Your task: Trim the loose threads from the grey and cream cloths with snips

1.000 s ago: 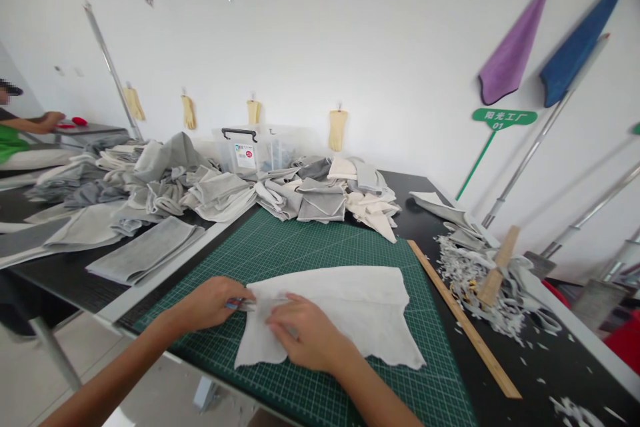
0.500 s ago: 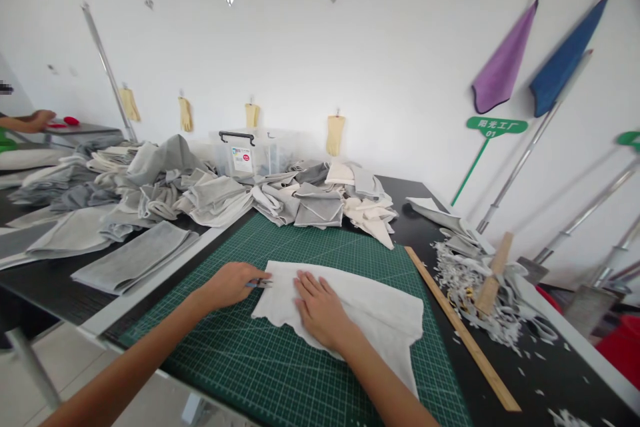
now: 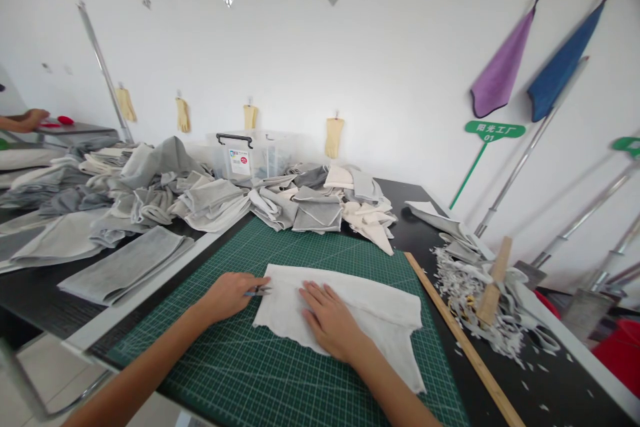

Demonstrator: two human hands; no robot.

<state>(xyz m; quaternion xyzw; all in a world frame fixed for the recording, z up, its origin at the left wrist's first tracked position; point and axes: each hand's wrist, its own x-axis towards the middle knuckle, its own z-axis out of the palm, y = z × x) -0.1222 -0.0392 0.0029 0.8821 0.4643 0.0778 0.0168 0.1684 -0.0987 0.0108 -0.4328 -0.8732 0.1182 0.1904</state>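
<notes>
A pale grey-white cloth (image 3: 370, 300) lies spread on a green gridded cutting mat (image 3: 240, 373). My left hand (image 3: 227, 295) is closed round a small tool with blue handles (image 3: 256, 291), whose metal tip rests over the cloth's left edge. The forefinger of that hand reaches to the cloth's upper left corner. My right hand (image 3: 330, 320) lies flat on the cloth, left of its middle, fingers stretched out, holding nothing.
Piles of grey cloths (image 3: 165, 180) and mixed cloths (image 3: 320, 200) lie behind and left. A clear box (image 3: 250, 155) stands at the wall. A wooden ruler (image 3: 460, 340) borders the mat, with white scraps (image 3: 500, 327) beyond. Another person's hand (image 3: 35, 118) shows far left.
The view has shifted slightly. My right hand has slid a little right on the cloth. The cloth's lower right corner now shows beside my right forearm.
</notes>
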